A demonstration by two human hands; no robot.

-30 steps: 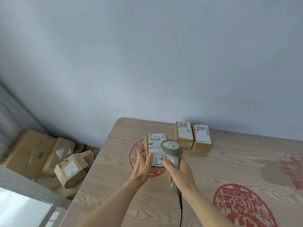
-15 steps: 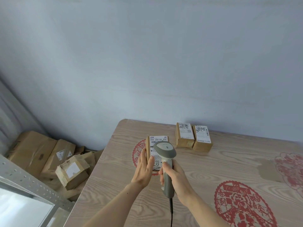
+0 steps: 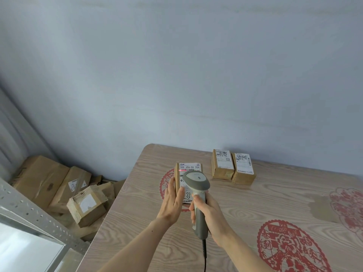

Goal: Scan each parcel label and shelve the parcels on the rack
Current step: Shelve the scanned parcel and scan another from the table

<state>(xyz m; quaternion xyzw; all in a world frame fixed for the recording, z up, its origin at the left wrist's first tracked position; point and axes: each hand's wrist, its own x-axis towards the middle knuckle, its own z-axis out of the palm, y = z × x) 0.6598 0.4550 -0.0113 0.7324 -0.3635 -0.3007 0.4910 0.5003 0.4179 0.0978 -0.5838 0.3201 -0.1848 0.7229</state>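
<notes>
Near the middle, low in the frame: two bare hands meet over a small brown parcel on the table
Left hand: the left hand rests against the left side of the parcel; its fingers are straight and flat; the thumb touches the front near the label
Right hand: the right hand is wrapped round the handle of the grey scanner; one finger sits on the front of the handle
Scanner: its wide head is above the lower part of the label and hides some of it; a black cord hangs from the bottom of the handle, down to the lower edge of the frame
Label: the white label on top of the parcel has bars and the marks 300 J06-00 206; a thin red line of light lies on the bars at the left
Table: pale wood look, with red round paper-cut pictures; one is partly under the parcel
Other parcels: two more small brown parcels sit side by side, touching, up and to the right of the hands, near the wall
Lower left of the frame: a pile of cardboard boxes lies on the floor beside the table; a grey metal rack with small holes cuts across the corner
</notes>
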